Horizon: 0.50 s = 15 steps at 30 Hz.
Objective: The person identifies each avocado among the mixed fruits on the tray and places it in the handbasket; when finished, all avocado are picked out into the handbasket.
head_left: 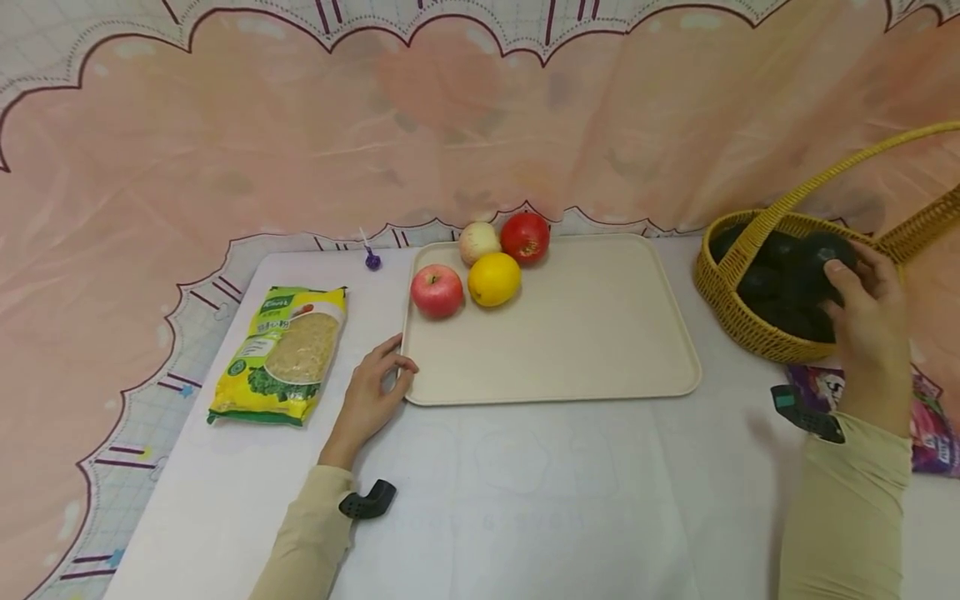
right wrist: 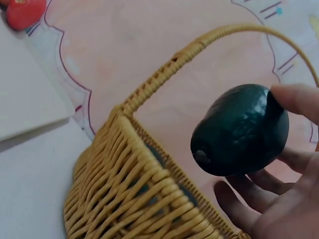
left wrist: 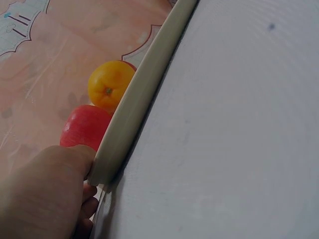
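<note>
My right hand grips a dark green avocado between thumb and fingers, at the right side of the wicker basket. In the right wrist view the avocado shows above the basket's rim. More dark avocados lie inside the basket. My left hand holds the left edge of the beige tray near its front corner, with the thumb over the rim. Toward the tray's back left sit a pink-red apple, a yellow-orange fruit, a pale round fruit and a red pomegranate.
A yellow-green Knorr bag lies left of the tray. Behind it is a small purple item. A purple packet lies at the right, partly hidden by my right arm. The basket's tall handle arches above its opening.
</note>
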Tool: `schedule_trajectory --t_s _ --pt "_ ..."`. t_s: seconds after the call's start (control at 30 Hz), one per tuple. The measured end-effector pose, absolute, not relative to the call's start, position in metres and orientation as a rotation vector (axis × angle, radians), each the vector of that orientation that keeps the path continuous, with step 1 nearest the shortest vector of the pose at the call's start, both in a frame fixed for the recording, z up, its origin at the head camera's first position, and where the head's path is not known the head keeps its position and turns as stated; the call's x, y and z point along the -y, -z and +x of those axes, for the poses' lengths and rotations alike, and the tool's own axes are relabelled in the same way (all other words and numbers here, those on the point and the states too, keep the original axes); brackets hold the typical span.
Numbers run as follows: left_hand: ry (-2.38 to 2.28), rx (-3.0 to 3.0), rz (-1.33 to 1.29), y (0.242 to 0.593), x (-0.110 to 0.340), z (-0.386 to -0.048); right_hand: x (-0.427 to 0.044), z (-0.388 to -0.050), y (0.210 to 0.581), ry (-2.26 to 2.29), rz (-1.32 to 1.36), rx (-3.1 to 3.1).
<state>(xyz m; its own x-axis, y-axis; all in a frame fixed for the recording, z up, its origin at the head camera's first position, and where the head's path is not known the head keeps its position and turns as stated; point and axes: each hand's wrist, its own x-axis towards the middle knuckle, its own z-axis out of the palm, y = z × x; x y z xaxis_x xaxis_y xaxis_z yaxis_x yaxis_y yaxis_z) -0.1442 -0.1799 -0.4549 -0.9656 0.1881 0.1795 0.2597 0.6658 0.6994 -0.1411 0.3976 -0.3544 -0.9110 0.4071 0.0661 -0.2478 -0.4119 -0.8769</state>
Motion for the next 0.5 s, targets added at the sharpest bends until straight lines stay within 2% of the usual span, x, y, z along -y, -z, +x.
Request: schedule_trajectory --t_s 0.17,0.3,0.5 --pt "1.193 2.773 -0.377 0.456 0.181 -0.143 -0.404 -0.144 0.360 -2.331 -0.442 1.432" --pt "1.200 2.779 -0.376 0.456 0.180 -0.143 -0.422 -0.154 0.371 -2.191 -0.638 1.705" --pt "1.190 2.784 -0.370 0.456 0.180 -0.143 -0.425 -0.159 0.363 -2.151 -0.590 1.871"
